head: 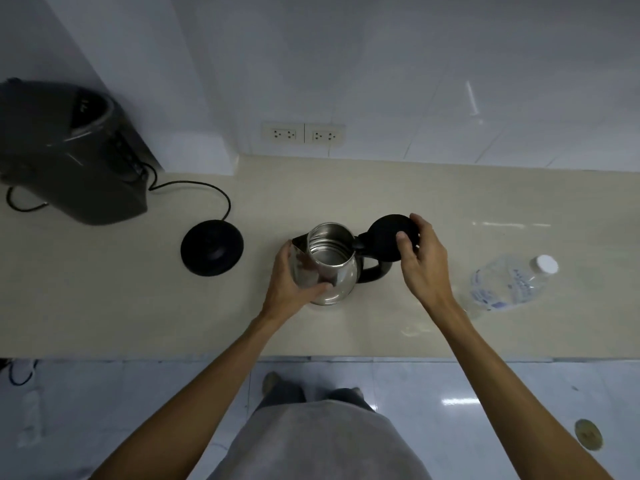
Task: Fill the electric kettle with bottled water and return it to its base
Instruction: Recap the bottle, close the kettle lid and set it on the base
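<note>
A steel electric kettle (341, 271) stands on the beige counter (138, 306), off its base, and its inside looks dry. My left hand (292, 282) wraps the kettle's left side. The black hinged lid (386, 237) is swung wide to the right, and my right hand (420, 261) grips its edge between thumb and fingers. The round black base (212, 247) sits to the kettle's left with its cord running back. A clear water bottle (512, 282) with a white cap stands to the right, capped.
A dark grey appliance (69, 150) stands at the back left. Two wall sockets (303, 134) sit above the counter's back edge. The counter's front edge runs across the view just below my forearms, with tiled floor beneath.
</note>
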A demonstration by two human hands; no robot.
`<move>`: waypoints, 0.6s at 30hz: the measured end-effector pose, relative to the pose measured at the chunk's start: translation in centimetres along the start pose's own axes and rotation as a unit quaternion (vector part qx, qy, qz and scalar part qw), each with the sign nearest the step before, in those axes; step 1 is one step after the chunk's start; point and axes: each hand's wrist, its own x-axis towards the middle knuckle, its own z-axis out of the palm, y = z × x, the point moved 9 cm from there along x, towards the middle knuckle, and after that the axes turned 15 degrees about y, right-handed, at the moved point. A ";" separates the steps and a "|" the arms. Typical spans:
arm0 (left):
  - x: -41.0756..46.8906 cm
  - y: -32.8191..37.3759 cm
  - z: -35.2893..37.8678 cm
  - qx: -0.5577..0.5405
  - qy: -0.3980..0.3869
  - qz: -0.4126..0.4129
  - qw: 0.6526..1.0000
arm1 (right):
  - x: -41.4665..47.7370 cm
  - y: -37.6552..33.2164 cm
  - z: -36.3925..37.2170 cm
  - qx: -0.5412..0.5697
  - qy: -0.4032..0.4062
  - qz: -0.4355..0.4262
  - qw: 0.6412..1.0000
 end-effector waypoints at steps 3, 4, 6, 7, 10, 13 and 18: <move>0.9 1.2 0.9 -0.008 -0.041 0.032 0.999 | -0.5 -1.8 0.2 -0.023 0.006 -0.063 0.998; 1.0 1.2 1.0 -0.008 -0.043 0.029 0.999 | -0.7 -2.6 0.5 -0.021 0.006 -0.085 0.996; 1.0 0.9 1.0 -0.009 -0.043 0.022 0.999 | -1.3 -4.5 1.5 -0.005 -0.006 -0.131 0.991; 1.0 0.7 0.9 -0.011 -0.042 0.019 0.999 | -1.8 -5.5 2.3 0.001 -0.021 -0.157 0.987; 0.9 0.8 0.9 -0.026 -0.048 0.011 0.998 | -2.9 -7.8 5.9 -0.021 -0.076 -0.238 0.968; 0.8 0.6 1.0 -0.036 -0.051 0.001 0.998 | -3.2 -8.8 9.5 -0.077 -0.121 -0.273 0.951; 0.8 0.2 1.1 -0.038 -0.053 -0.010 0.998 | -3.8 -7.6 12.8 -0.172 -0.195 -0.292 0.920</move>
